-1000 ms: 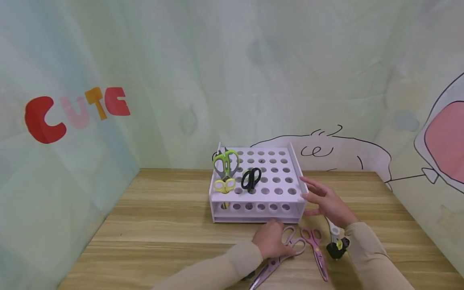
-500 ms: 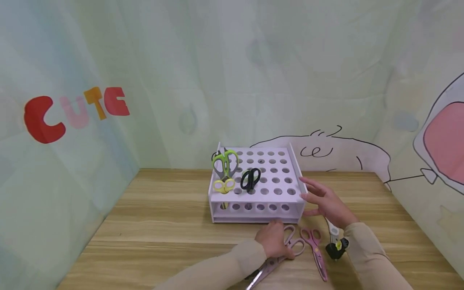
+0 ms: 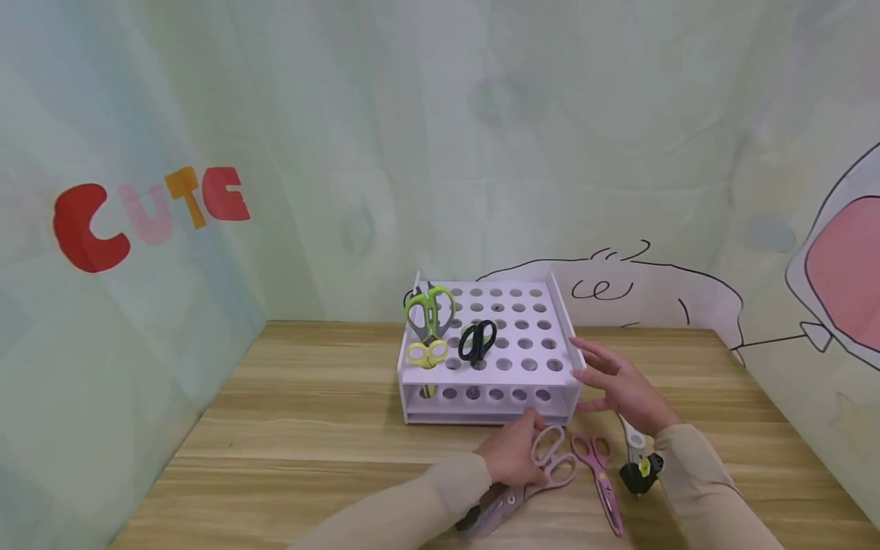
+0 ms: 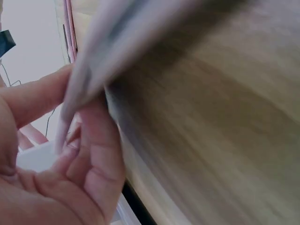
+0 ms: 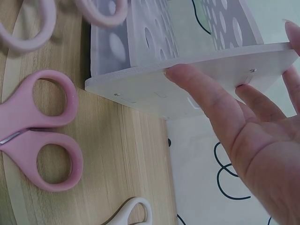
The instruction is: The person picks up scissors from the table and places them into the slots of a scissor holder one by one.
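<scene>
My left hand (image 3: pixel 510 454) grips a pair of pale pink scissors (image 3: pixel 512 500) by the handle, low over the table in front of the white rack (image 3: pixel 512 378). In the left wrist view, the thumb and fingers pinch the scissors (image 4: pixel 89 70), whose blades are blurred. My right hand (image 3: pixel 629 393) touches the rack's right side with its fingers extended. The right wrist view shows fingertips of this hand (image 5: pixel 243 126) against the rack's side panel (image 5: pixel 154 91). Deeper pink scissors (image 3: pixel 603 481) lie on the table between the hands.
Green-and-grey scissors (image 3: pixel 430 313), yellow scissors (image 3: pixel 427 355) and black scissors (image 3: pixel 477 341) stand in rack holes at left and middle. White-handled scissors (image 3: pixel 634 439) lie near a black object (image 3: pixel 639 477) by my right wrist. A dark item (image 3: pixel 469 519) is partly hidden beneath my left wrist.
My left hand has shifted slightly, turning the pale pink scissors so their blades no longer show as before; more of the dark item beneath shows. The right hand stays on the rack.
</scene>
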{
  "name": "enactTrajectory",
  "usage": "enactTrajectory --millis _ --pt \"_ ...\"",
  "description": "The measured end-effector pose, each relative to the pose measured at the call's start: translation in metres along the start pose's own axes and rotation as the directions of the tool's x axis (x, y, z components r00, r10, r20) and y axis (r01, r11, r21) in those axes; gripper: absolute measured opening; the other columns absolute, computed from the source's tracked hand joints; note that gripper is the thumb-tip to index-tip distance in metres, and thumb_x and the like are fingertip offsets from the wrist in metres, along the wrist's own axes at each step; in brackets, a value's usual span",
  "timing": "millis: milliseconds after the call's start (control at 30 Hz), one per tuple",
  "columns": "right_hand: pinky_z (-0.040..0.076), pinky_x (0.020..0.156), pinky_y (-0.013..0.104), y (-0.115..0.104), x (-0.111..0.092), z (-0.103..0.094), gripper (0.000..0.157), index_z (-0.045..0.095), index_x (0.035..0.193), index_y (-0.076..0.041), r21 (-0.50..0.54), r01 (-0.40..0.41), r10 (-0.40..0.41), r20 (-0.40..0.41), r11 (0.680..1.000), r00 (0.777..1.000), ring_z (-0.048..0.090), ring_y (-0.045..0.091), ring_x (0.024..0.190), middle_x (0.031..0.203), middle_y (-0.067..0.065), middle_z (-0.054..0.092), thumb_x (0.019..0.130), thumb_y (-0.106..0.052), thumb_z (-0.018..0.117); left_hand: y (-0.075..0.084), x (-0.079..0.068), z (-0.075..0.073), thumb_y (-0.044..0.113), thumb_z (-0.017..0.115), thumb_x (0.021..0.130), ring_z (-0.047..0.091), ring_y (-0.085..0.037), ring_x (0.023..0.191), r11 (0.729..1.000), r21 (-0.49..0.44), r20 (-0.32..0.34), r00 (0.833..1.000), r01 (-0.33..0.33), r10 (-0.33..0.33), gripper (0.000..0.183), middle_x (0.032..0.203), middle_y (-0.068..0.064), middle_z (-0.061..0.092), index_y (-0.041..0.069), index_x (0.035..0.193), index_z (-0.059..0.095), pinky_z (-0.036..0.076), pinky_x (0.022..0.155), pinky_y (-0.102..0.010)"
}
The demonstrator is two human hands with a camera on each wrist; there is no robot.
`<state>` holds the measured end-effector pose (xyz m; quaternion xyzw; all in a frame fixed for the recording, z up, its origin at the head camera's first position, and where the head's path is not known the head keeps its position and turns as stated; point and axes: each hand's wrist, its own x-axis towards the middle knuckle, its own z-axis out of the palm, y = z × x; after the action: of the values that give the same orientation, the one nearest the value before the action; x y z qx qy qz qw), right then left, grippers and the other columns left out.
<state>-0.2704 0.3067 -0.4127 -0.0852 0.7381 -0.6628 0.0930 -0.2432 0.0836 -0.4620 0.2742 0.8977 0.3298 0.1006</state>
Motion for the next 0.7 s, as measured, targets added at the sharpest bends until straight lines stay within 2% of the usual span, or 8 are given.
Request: enactTrajectory --millis 133,200,267,367,467,567,700 --pt "0.054 0.084 0.058 0.001 -0.001 -0.001 0.067 0.028 0.156 -0.011 0.007 0.004 -0.004 0.005 1.0 1.0 0.054 0.035 0.121 0.159 0.026 0.019 0.099 -0.02 0.062 -0.004 -0.001 -0.002 0.01 0.093 0.06 0.053 -0.009 0.073 0.998 -0.055 0.021 1.0 -0.001 0.003 0.076 0.087 0.003 0.056 0.015 0.119 0.046 0.048 0.07 -0.023" --pt "0.053 0.085 0.058 0.0 -0.001 -0.001 0.068 0.029 0.156 -0.011 0.008 0.002 -0.002 0.005 1.0 1.0 0.054 0.034 0.121 0.159 0.026 0.019 0.098 -0.021 0.063 -0.006 -0.002 -0.005 0.009 0.092 0.061 0.053 -0.008 0.073 0.997 -0.077 0.034 0.999 -0.024 0.026 0.077 0.087 0.003 0.056 0.014 0.124 0.047 0.047 0.07 -0.023" --pt "0.053 0.085 0.058 -0.001 -0.002 -0.001 0.068 0.028 0.156 -0.011 0.008 0.007 -0.007 0.008 1.0 1.0 0.054 0.034 0.121 0.159 0.027 0.018 0.098 -0.021 0.063 -0.007 -0.003 -0.008 0.005 0.09 0.064 0.054 -0.007 0.07 0.99 -0.136 0.059 0.997 -0.049 0.057 0.079 0.082 0.004 0.058 0.014 0.129 0.047 0.048 0.067 -0.022" --pt "0.053 0.086 0.059 -0.001 -0.003 -0.001 0.068 0.028 0.156 -0.011 0.01 0.009 -0.009 0.012 1.0 1.0 0.054 0.034 0.121 0.159 0.027 0.018 0.099 -0.02 0.062 -0.008 -0.005 -0.013 -0.003 0.085 0.069 0.055 -0.006 0.064 0.958 -0.275 0.083 0.991 -0.078 0.105 0.076 0.075 0.004 0.06 0.012 0.133 0.047 0.049 0.061 -0.022" --pt "0.052 0.086 0.059 -0.002 -0.002 -0.001 0.068 0.028 0.156 -0.011 0.008 0.005 -0.005 0.006 1.0 1.0 0.053 0.035 0.122 0.159 0.026 0.018 0.098 -0.021 0.063 -0.008 -0.006 -0.018 -0.009 0.079 0.074 0.056 -0.007 0.057 0.909 -0.412 0.1 0.989 -0.062 0.112 0.072 0.07 0.002 0.06 0.011 0.135 0.045 0.049 0.051 -0.022" --pt "0.052 0.086 0.059 -0.002 -0.001 0.0 0.068 0.029 0.156 -0.012 0.002 -0.004 0.004 -0.002 1.0 1.0 0.053 0.037 0.123 0.159 0.025 0.019 0.098 -0.022 0.063 -0.006 -0.007 -0.025 -0.009 0.076 0.078 0.056 -0.009 0.055 0.877 -0.478 0.093 0.991 -0.045 0.101 0.069 0.071 0.001 0.061 0.013 0.136 0.044 0.049 0.046 -0.024" --pt "0.052 0.087 0.058 -0.001 -0.001 0.0 0.068 0.029 0.156 -0.012 0.005 0.001 -0.001 0.008 1.0 1.0 0.053 0.037 0.123 0.159 0.025 0.019 0.098 -0.022 0.063 -0.002 -0.008 -0.035 -0.008 0.073 0.081 0.057 -0.01 0.056 0.853 -0.521 0.085 0.992 -0.032 0.089 0.067 0.073 0.0 0.063 0.016 0.136 0.043 0.047 0.044 -0.023"
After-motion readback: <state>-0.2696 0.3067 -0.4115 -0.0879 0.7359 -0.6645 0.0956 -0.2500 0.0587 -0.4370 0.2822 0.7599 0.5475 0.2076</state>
